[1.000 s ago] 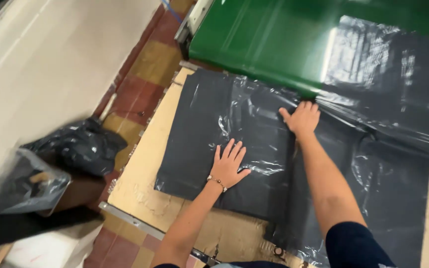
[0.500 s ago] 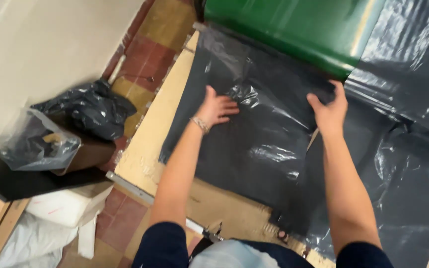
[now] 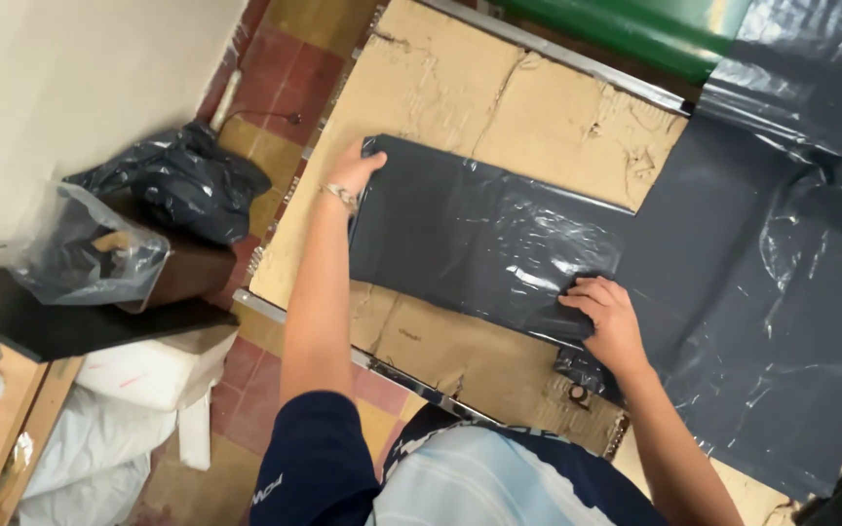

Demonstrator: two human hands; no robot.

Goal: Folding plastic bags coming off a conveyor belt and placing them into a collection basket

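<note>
- The dark grey plastic sheet [image 3: 479, 244] is lying across the cardboard-topped table [image 3: 499, 97]. It is folded into a long band, and its left end is stopping short of the table's left edge.
- Bare cardboard is showing beyond the band's far edge and along its near edge, so there is open surface on both sides.
- The table's metal-trimmed left edge is running close beside the tiled floor [image 3: 285, 88], with a black bag [image 3: 172, 180] and a clear bag [image 3: 85, 253] crowding the floor to the table's left.
- The left hand [image 3: 355, 168] is gripping the band's far-left corner, fingers curled over its edge.
- The right hand [image 3: 604, 314] is pressing down on the band's near edge, fingers closed on a bunch of plastic there.
- Half a second ago both hands were lying flat on a wide spread sheet; now the sheet is folded narrower and the hands are much further apart.
- The green surface [image 3: 635, 29] beyond the table's far edge is now showing only as a thin strip.
- The plastic is looking glossy and wrinkled, catching white glare near its middle, and joining more loose sheet [image 3: 782, 273] at the table's right.
</note>
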